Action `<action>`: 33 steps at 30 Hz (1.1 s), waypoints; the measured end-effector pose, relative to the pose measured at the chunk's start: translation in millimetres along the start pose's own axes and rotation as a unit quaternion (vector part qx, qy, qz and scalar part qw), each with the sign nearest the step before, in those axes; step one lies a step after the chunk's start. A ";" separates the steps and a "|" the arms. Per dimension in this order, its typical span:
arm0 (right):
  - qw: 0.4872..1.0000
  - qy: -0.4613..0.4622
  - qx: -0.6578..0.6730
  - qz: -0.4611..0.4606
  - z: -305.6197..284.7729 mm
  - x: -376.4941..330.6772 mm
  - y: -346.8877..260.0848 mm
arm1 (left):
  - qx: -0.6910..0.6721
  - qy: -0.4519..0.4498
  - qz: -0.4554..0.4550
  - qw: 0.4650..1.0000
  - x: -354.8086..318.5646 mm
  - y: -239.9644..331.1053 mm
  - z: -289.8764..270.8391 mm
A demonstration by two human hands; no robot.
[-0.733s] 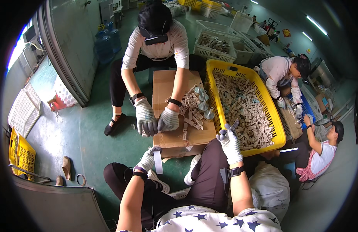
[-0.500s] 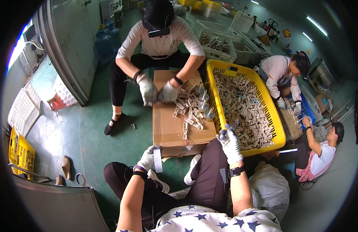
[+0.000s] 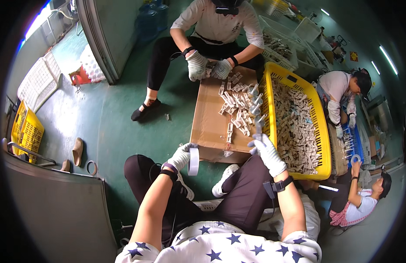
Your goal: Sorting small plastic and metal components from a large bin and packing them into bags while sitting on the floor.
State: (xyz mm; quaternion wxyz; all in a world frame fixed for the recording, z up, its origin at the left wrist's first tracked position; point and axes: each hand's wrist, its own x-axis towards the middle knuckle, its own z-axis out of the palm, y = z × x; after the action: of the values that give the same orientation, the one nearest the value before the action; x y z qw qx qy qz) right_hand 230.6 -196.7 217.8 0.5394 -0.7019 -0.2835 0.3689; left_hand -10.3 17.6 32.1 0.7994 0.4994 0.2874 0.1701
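My left hand [image 3: 182, 157], in a ribbed white glove, is closed on a roll of white tape [image 3: 193, 163] beside the near left corner of a cardboard box [image 3: 208, 118]. Above the near right corner is my gloved right hand [image 3: 268, 154], fingers pinched around a small grey piece [image 3: 258, 127] that is smeared by motion. On the box lies a loose heap of pale clip-like parts [image 3: 239, 105]. Several clear, cup-like pieces [image 3: 256, 107] stand along its right side. Across the box, a co-worker's gloved hands [image 3: 196, 66] handle a few such parts.
A yellow crate [image 3: 269, 94] full of similar parts adjoins the box on the right. Two people work at the far right by a blue tray [image 3: 355, 147]. White crates [image 3: 295, 52] stand behind. Brown clogs [image 3: 77, 151] and a yellow basket [image 3: 31, 136] are at left.
The view has shifted, moving the scene. The tape roll has turned and now shows its ring shape. My right hand has reached slightly over the box corner. The co-worker's hands are farther back on the box.
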 end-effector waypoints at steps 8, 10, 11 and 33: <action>0.942 -0.219 -0.240 -0.086 91.7 66.6 28.1 | 0.018 0.006 -0.008 1.000 -0.5 -2.2 -0.8; 0.892 -0.222 -0.384 -0.091 121.3 71.1 17.4 | 0.031 0.007 0.010 0.999 -1.5 -13.0 -11.1; 0.873 -0.202 -0.416 -0.154 120.0 80.2 33.9 | 0.022 0.002 0.003 1.000 2.1 -11.3 -4.1; 0.865 -0.223 -0.438 -0.095 132.7 94.7 50.0 | 0.114 -0.022 -0.006 0.993 -13.4 -8.0 -1.4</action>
State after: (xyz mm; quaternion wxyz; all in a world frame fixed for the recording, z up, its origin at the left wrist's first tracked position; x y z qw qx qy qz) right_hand 175.1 -61.4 130.0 0.1311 -0.7345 -0.5942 0.3002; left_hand -21.7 7.5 28.3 0.7445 0.5889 0.2905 0.1207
